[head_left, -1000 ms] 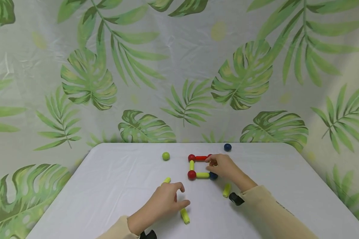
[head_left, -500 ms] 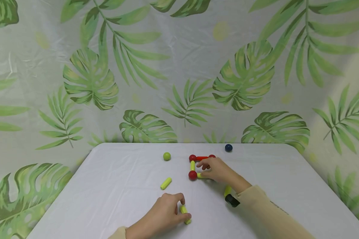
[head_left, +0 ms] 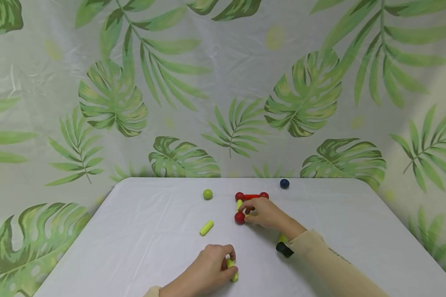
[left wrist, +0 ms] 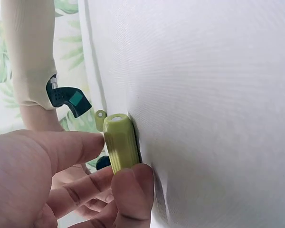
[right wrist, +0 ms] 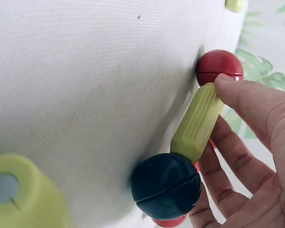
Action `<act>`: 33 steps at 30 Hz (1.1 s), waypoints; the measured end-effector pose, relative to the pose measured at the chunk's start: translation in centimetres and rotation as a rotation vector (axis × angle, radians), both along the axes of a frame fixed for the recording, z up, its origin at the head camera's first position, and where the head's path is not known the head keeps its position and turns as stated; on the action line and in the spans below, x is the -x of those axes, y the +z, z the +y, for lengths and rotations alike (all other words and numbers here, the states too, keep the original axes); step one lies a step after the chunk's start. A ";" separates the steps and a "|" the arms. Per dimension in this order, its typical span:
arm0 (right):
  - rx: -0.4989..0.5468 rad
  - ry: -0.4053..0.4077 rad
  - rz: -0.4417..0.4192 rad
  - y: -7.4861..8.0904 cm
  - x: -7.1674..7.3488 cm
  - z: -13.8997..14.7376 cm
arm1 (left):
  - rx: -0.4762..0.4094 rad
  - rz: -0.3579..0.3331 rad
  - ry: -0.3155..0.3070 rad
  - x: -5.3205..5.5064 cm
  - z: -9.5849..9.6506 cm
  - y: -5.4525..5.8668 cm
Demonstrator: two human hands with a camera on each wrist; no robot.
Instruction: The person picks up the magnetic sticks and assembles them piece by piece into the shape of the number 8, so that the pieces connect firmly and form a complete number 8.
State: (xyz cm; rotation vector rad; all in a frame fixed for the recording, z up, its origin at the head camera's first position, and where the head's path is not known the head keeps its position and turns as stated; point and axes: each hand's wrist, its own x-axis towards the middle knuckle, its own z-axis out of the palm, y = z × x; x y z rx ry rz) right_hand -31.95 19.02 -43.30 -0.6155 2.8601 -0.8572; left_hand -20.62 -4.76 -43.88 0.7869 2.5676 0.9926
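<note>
My left hand (head_left: 209,264) has its thumb and fingers around a yellow-green magnetic rod (left wrist: 121,142) near the table's front, gripping it by its sides. Farther right, my right hand (head_left: 265,212) is at a shape of balls and rods lying on the table. Its thumb touches the near red ball (right wrist: 221,64) where a yellow-green rod (right wrist: 197,123) joins it, and the fingers curl behind. A dark blue ball (right wrist: 166,185) sits at that rod's other end, hidden by the hand in the head view. Two more red balls, one at the back left (head_left: 239,196), are linked by a red rod (head_left: 251,196).
On the white table (head_left: 152,239), a green ball (head_left: 207,194) and a blue ball (head_left: 284,184) lie toward the back. One loose yellow-green rod (head_left: 206,227) is left of the shape. Another rod (head_left: 282,238) lies partly under the right wrist.
My right hand has moved left along the near rod, from the dark blue ball to the red ball. The left hand has come slightly toward me and closed around the rod.
</note>
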 end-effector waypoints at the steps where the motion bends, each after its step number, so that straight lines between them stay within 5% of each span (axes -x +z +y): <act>1: 0.003 -0.002 -0.002 -0.1 0.0 0.0 | 0.007 0.004 -0.002 0.0 0.1 0.0; 15: 0.033 0.018 0.014 -0.3 0.2 0.1 | 0.040 0.076 -0.005 0.3 0.1 -0.1; 23: 0.033 0.028 0.022 -0.3 0.2 -0.2 | 0.013 0.001 0.048 0.4 -0.4 0.0; 33: 0.032 0.017 -0.010 -0.1 0.3 -0.5 | -0.030 0.003 0.070 1.1 -0.4 -0.2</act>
